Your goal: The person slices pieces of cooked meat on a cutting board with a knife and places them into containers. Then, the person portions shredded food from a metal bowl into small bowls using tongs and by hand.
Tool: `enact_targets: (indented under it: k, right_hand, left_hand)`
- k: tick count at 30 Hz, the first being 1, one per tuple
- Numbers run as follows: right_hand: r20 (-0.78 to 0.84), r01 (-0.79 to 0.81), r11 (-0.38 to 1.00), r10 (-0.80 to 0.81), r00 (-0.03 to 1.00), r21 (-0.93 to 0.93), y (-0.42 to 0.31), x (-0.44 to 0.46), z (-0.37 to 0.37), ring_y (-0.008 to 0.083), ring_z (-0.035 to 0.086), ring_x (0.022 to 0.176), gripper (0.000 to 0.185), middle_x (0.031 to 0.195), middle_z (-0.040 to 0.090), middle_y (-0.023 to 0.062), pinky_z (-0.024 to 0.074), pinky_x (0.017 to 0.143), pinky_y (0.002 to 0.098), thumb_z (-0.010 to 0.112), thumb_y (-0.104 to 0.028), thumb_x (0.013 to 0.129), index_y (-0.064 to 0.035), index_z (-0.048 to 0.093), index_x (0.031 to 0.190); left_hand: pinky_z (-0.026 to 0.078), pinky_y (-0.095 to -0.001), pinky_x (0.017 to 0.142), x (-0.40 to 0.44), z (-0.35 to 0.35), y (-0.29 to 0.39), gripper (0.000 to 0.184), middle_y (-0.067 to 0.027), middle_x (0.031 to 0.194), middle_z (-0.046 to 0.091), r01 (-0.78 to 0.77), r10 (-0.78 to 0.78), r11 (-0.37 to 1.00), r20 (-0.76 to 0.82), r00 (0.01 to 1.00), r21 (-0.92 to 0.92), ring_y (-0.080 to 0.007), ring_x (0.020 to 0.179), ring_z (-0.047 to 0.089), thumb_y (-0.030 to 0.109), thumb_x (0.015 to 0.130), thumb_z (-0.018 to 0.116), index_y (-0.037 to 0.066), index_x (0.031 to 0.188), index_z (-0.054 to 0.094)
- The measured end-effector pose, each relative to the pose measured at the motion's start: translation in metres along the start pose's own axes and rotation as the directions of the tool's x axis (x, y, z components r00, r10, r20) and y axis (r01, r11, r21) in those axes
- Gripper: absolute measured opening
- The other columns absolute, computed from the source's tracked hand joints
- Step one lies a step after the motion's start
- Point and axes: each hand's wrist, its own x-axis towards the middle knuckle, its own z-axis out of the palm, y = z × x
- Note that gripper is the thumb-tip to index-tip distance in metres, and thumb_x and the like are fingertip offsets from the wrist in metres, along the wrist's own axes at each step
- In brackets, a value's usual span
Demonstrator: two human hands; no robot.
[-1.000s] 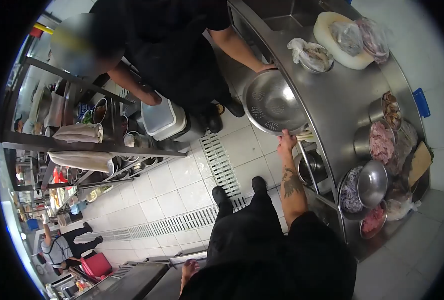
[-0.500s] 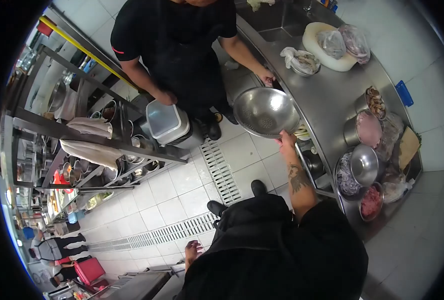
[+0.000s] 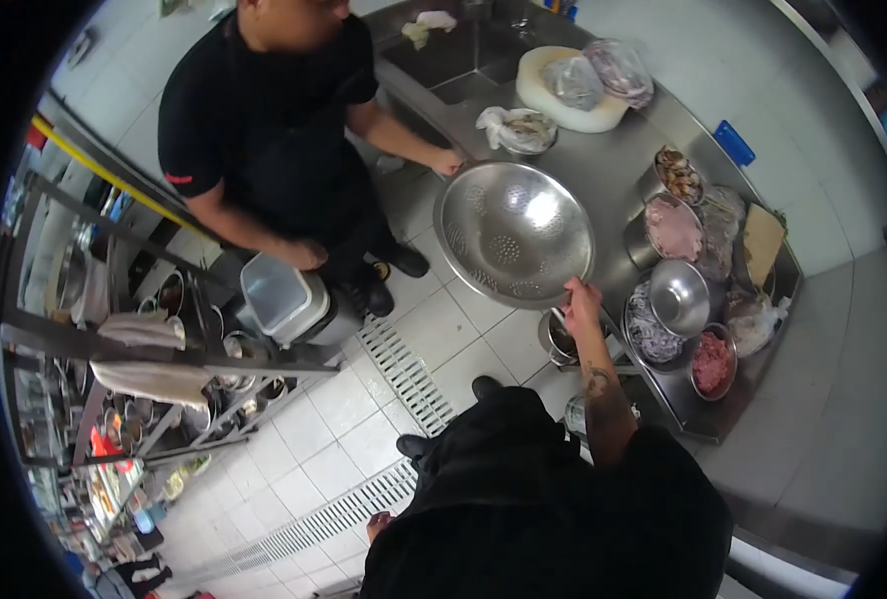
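A large steel colander [image 3: 518,235] is held off the floor beside the steel counter [image 3: 603,180], its perforated inside facing me. My right hand [image 3: 582,307] is closed on its near rim. A co-worker's hand [image 3: 447,162] is at the far rim; whether it grips the colander I cannot tell. Low at my left side, only a small part of my left hand [image 3: 379,524] shows past my dark clothing. Its fingers are mostly hidden.
On the counter are a bowl of pink paste [image 3: 673,228], red minced meat [image 3: 711,364], shredded onion [image 3: 651,329], an upper steel bowl [image 3: 679,298] and bagged food [image 3: 618,72]. The co-worker stands opposite, near a lidded white bin [image 3: 284,298]. A metal rack [image 3: 84,339] stands at left; a drain grate [image 3: 404,371] crosses the floor.
The colander has tilted so more of its inside faces me, still in my right hand. The whole view has shifted, and my left hand shows less than before.
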Motion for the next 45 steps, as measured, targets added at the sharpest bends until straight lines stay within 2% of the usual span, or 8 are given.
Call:
enact_targets:
  k: [2,4,12,17,21,29,36,45]
  right_hand:
    - [-0.081,0.058,0.994,-0.051,0.995,0.09,-0.015,-0.003,0.015,0.017,0.056,0.068,0.021,0.081,0.055,0.0034,0.059,0.066,0.0401,0.069,-0.008,0.077,-0.0058,0.057,0.094]
    - [-0.263,0.074,0.99,-0.104,0.959,-0.122,-0.03,0.009,0.025,0.0189,0.053,0.068,0.02,0.079,0.05,0.0037,0.0589,0.066,0.0414,0.07,-0.009,0.078,-0.0062,0.055,0.092]
    - [-0.096,0.061,0.998,-0.06,0.994,0.002,-0.023,0.096,0.003,0.032,0.057,0.119,0.047,0.134,0.055,0.0197,0.0527,0.103,0.0433,0.056,-0.025,0.096,0.0063,0.051,0.13]
    - [-0.417,0.261,0.959,-0.285,0.863,-0.114,0.022,0.014,0.061,0.0262,0.062,0.104,0.047,0.112,0.062,0.015,0.0548,0.076,0.0361,0.058,-0.04,0.092,0.0031,0.058,0.112]
    - [0.253,0.169,0.954,-0.105,0.962,-0.249,0.144,-0.118,0.218,0.0196,0.062,0.08,0.03,0.092,0.065,0.0085,0.0489,0.065,0.0371,0.056,-0.033,0.091,-0.0077,0.058,0.106]
    - [0.903,0.828,0.536,-0.42,0.089,0.167,0.227,-0.335,0.636,0.0255,0.049,0.125,0.055,0.14,0.051,0.0106,0.0462,0.096,0.0395,0.054,-0.026,0.104,-0.0099,0.033,0.152]
    - [0.846,0.538,0.838,-0.348,0.404,0.087,0.301,-0.287,0.65,0.03,0.053,0.123,0.03,0.129,0.057,0.0178,0.0396,0.11,0.0449,0.05,-0.016,0.102,0.0018,0.051,0.127]
    - [0.4,0.86,0.459,-0.761,0.511,-0.224,0.352,-0.447,0.638,0.0234,0.06,0.091,0.032,0.098,0.061,0.0117,0.0492,0.08,0.0378,0.041,-0.028,0.108,0.0007,0.054,0.107]
  left_hand:
    - [0.06,-0.0406,0.072,0.018,-0.012,0.0,0.022,-0.0149,0.099,0.071,-0.199,0.203,0.957,0.002,0.979,0.213,-0.0249,0.087,0.072,0.014,0.096,0.054,0.0,0.11,0.064]
    - [0.06,-0.0443,0.064,0.033,-0.008,0.005,0.022,-0.0127,0.096,0.07,0.367,-0.359,0.649,0.157,0.92,-0.666,-0.0285,0.084,0.072,0.016,0.097,0.055,0.003,0.112,0.062]
    - [0.054,-0.0366,0.07,0.026,-0.079,0.104,0.031,-0.0121,0.083,0.073,0.276,-0.417,0.838,-0.226,0.881,-0.47,-0.0222,0.075,0.069,0.031,0.09,0.063,0.004,0.104,0.07]
    - [0.055,-0.0364,0.074,-0.004,-0.108,0.073,0.029,-0.0121,0.087,0.073,0.227,-0.465,0.711,-0.202,0.862,-0.666,-0.0218,0.078,0.068,0.023,0.087,0.066,0.001,0.106,0.069]
    - [0.056,-0.0398,0.084,0.026,-0.201,0.035,0.028,-0.0158,0.095,0.074,0.048,-0.243,0.937,-0.547,0.801,-0.347,-0.0305,0.092,0.071,0.024,0.084,0.067,0.004,0.101,0.073]
    - [0.038,-0.0472,0.109,0.215,-0.5,0.201,0.08,-0.0214,0.139,0.049,-0.533,0.116,0.845,-0.987,0.114,0.038,-0.04,0.131,0.045,0.03,0.071,0.08,0.002,0.138,0.046]
    - [0.046,-0.0476,0.09,0.229,-0.476,0.164,0.045,-0.0212,0.116,0.06,-0.706,0.161,0.702,-0.945,0.285,-0.093,-0.0404,0.104,0.058,0.018,0.085,0.066,0.001,0.125,0.055]
    - [0.047,-0.0418,0.1,0.159,-0.475,-0.233,0.049,-0.0177,0.123,0.059,-0.557,0.407,0.791,-0.461,0.788,-0.255,-0.0354,0.117,0.056,0.012,0.08,0.071,0.002,0.126,0.056]
